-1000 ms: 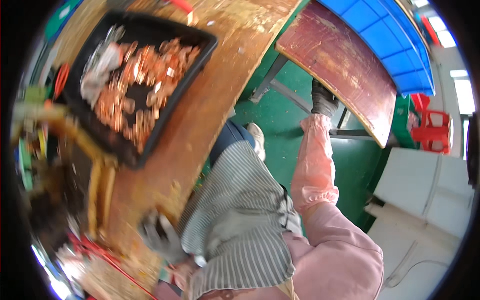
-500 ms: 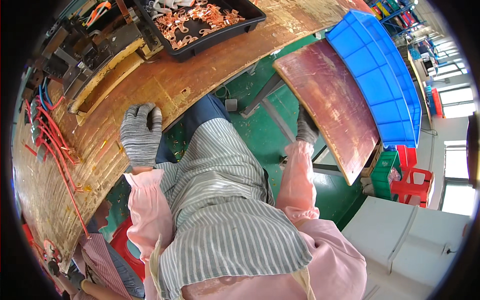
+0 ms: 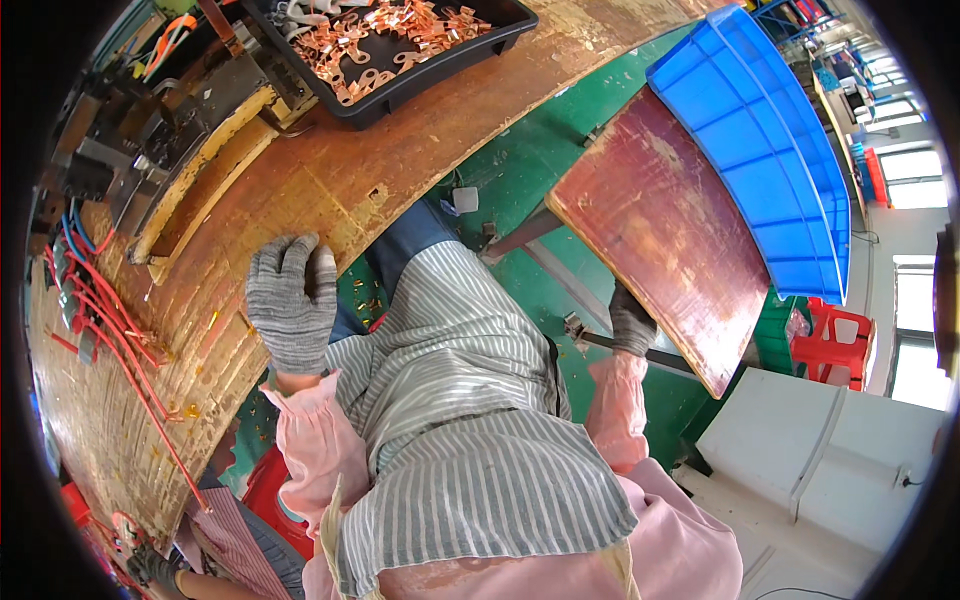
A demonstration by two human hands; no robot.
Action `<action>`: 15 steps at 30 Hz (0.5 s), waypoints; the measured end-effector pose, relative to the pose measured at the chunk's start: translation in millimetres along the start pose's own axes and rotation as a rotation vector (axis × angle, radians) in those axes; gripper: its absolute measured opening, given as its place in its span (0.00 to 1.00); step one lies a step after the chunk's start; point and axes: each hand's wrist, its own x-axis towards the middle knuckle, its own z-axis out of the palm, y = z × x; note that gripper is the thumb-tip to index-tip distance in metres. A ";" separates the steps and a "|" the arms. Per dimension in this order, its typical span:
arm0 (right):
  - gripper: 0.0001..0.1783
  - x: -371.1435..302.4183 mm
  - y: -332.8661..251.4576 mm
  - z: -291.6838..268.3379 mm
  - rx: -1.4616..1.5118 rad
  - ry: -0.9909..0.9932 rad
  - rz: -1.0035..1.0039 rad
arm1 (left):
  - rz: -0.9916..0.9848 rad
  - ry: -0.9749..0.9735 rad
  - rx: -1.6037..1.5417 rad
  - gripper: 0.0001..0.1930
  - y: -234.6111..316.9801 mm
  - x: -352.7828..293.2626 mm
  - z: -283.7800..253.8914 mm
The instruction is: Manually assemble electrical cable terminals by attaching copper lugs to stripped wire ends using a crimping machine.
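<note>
My left hand [image 3: 292,305] wears a grey knitted glove and rests on the near edge of the worn wooden workbench [image 3: 330,190]. Its fingers lie stretched out, thumb apart, with nothing in them. My right hand [image 3: 632,322], also gloved, is at the near edge of a reddish-brown wooden tabletop [image 3: 665,220] on a metal frame. The fingers curl under that edge, and their tips are hidden. A blue plastic crate [image 3: 760,150] stands on the far right side of the tabletop.
A black tray [image 3: 430,70] of copper cable lugs [image 3: 350,50] sits on the workbench. Left of it stands a dark metal machine [image 3: 190,130] with a yellow edge. Red cables [image 3: 120,340] lie at the far left. Another person's gloved hand [image 3: 150,568] shows lower left. A red stool [image 3: 835,345] stands at right.
The wooden tabletop's left corner and near edge have come closer to me, and my right hand has moved with them. My left hand sits slightly lower in view, its fingers still stretched.
</note>
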 end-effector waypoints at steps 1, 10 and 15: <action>0.30 -6.5 2.4 -5.4 0.147 -0.084 0.080 | 0.006 0.011 -0.006 0.09 -2.0 -0.3 -0.8; 0.25 -12.4 92.1 21.1 -0.273 -0.086 -0.022 | -0.061 -0.064 0.032 0.09 -7.4 -1.5 4.3; 0.24 -0.4 96.8 17.5 -0.373 0.083 -0.110 | -0.080 -0.047 0.045 0.09 -9.4 3.9 12.2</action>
